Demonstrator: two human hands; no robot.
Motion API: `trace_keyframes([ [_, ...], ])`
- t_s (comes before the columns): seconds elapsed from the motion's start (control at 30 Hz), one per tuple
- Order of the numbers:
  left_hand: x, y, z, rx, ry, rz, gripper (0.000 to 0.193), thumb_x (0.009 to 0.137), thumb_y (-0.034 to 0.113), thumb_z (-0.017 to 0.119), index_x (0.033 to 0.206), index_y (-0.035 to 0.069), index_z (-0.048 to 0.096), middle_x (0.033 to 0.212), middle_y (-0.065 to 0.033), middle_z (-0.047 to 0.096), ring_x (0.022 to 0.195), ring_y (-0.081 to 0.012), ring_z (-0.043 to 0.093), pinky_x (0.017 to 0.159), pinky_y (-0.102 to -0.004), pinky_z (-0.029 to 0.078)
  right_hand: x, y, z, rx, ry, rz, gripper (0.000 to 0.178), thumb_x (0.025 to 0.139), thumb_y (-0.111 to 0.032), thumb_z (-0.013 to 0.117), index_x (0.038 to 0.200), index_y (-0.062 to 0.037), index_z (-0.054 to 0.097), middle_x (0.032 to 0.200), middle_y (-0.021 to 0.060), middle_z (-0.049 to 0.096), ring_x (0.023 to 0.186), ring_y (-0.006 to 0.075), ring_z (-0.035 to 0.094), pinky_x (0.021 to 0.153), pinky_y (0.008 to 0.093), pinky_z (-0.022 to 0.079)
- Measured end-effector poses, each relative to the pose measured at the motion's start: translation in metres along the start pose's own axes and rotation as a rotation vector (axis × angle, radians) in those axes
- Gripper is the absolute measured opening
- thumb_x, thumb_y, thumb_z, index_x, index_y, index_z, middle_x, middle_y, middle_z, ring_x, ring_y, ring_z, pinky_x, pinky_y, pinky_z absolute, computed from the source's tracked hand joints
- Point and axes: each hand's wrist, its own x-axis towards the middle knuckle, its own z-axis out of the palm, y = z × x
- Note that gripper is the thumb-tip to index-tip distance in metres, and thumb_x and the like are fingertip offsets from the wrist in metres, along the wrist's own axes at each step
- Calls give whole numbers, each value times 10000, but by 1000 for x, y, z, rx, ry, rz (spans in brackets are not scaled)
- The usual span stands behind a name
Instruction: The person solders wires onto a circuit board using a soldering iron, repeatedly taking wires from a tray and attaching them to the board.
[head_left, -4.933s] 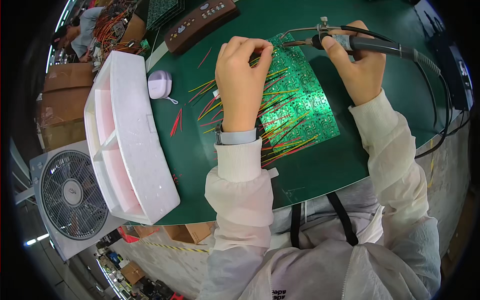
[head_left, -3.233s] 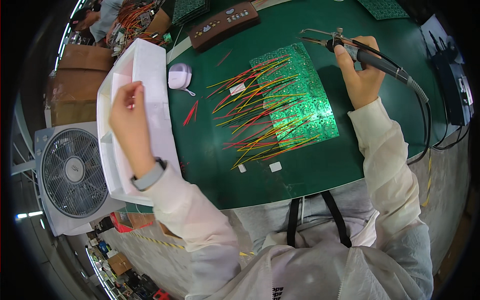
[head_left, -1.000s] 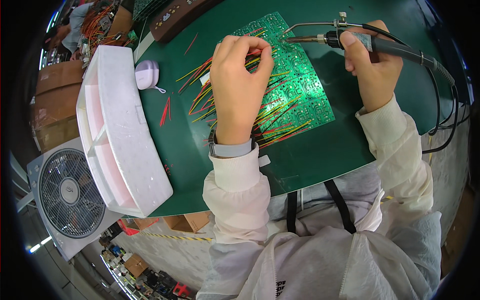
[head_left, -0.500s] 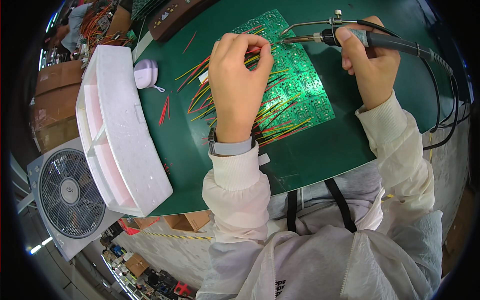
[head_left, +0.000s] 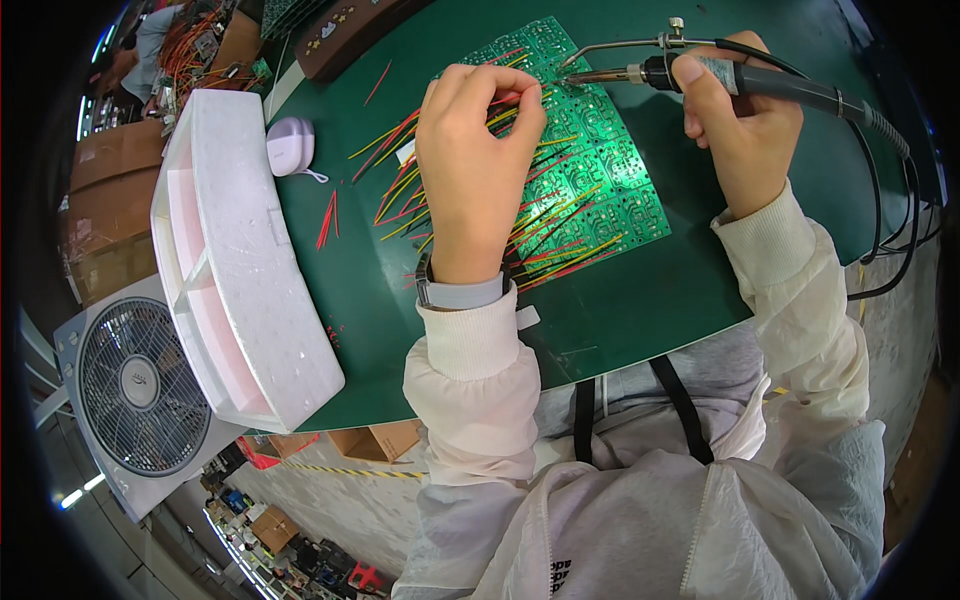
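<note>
My right hand [head_left: 742, 125] grips a black soldering iron [head_left: 780, 84] with a thin metal wire-feed tube [head_left: 620, 47] clamped above it. Its tip rests at the upper part of a green circuit board panel [head_left: 625, 170]. Beside that tip, my left hand [head_left: 475, 150] pinches a thin red wire [head_left: 522, 92] between thumb and forefinger; the fingers partly cover it. Red, yellow and black wires [head_left: 555, 215] stick out across the panel's left and near portions, some passing under my left hand.
A white foam tray [head_left: 255, 270] stands at the table's left edge, beside a lilac case [head_left: 290, 147]. Loose red wires [head_left: 328, 220] lie nearby on the green table [head_left: 390, 330]. A brown case [head_left: 360, 35] sits at the back. The iron's cable [head_left: 908, 220] hangs down at right.
Both hands hold nearly the same place. The iron's tip and feed tube have shifted very slightly at the panel.
</note>
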Motion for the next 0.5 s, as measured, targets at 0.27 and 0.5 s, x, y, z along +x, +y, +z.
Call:
trace_keyframes([
  [0.27, 0, 1, 1, 6, 6, -7, 72, 713, 55, 648, 772, 27, 618, 713, -21, 549, 600, -92, 466, 541, -216, 342, -1, 1, -2, -67, -30, -38, 182, 776, -169, 640, 795, -16, 543, 558, 1, 491, 451, 43, 451, 392, 166, 329],
  [0.5, 0, 0, 1, 3, 1, -21, 73, 712, 57, 646, 772, 27, 617, 712, -19, 548, 591, -90, 451, 537, -217, 340, -2, 5, -5, -89, -46, -116, 202, 760, -160, 657, 792, 1, 539, 601, 24, 515, 494, 56, 456, 448, 184, 358],
])
